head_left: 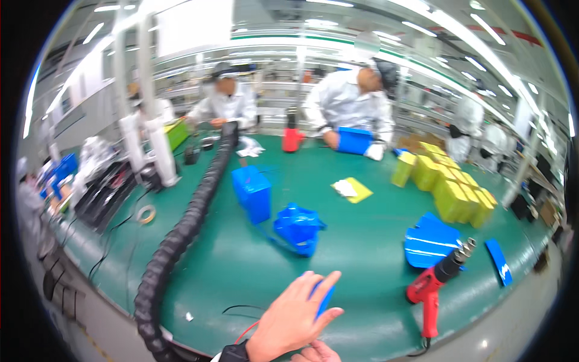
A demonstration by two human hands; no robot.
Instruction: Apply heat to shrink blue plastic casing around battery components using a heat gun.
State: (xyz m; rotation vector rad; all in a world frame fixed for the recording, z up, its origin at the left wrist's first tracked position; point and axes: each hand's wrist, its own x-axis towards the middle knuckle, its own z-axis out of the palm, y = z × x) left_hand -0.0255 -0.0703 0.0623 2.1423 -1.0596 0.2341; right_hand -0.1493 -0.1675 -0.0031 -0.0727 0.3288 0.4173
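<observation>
My left hand [294, 315] reaches over the near edge of the table, back upward, fingers stretched out and thumb apart. Beneath it a blue piece [324, 303] shows between index finger and thumb; the palm hides the rest, so I cannot tell its kind. My right hand [316, 352] is by the left wrist, cut off by the lower edge, its visible fingers curled; what they hold, if anything, is hidden. Farther off lie a crumpled blue wrapped bundle [298, 228] and an upright blue block [252, 193]. To the right stands a red heat gun [427, 291], nozzle tilted up.
A black ribbed hose [181, 241] crosses the green table [356, 241] on the left. Blue sheets [429, 241] and several yellow-green blocks [455, 193] are at right. Across the table, a co-worker [353, 99] handles a blue block [354, 140] near another red heat gun [292, 140].
</observation>
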